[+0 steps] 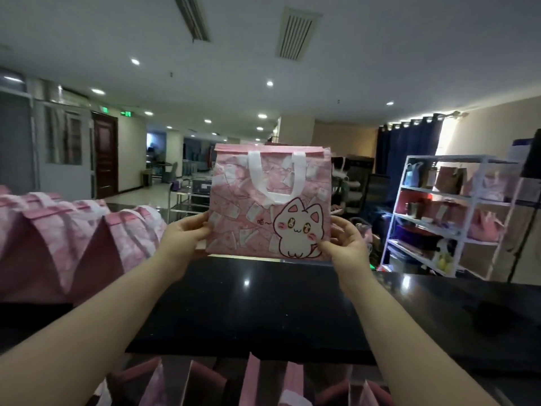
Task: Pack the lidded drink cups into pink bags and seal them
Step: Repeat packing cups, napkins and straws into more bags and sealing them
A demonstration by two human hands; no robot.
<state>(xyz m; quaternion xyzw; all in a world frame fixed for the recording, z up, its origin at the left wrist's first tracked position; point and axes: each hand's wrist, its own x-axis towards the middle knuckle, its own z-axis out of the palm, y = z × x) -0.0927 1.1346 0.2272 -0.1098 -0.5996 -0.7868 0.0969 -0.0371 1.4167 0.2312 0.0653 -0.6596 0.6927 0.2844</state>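
A pink bag (248, 200) with white handles and a white cartoon cat stands upright at the far edge of the black counter (248, 306), its top flap folded shut. My left hand (184, 238) grips its lower left side, thumb on the front. On the lower right side my right hand (345, 241) holds it the same way. No drink cup is visible; the bag's inside is hidden.
Several more pink bags (67, 235) stand in a row on the counter at the left. Tops of other pink bags (251, 382) show below the counter's near edge. A white shelf rack (448, 218) with goods stands beyond the counter at the right.
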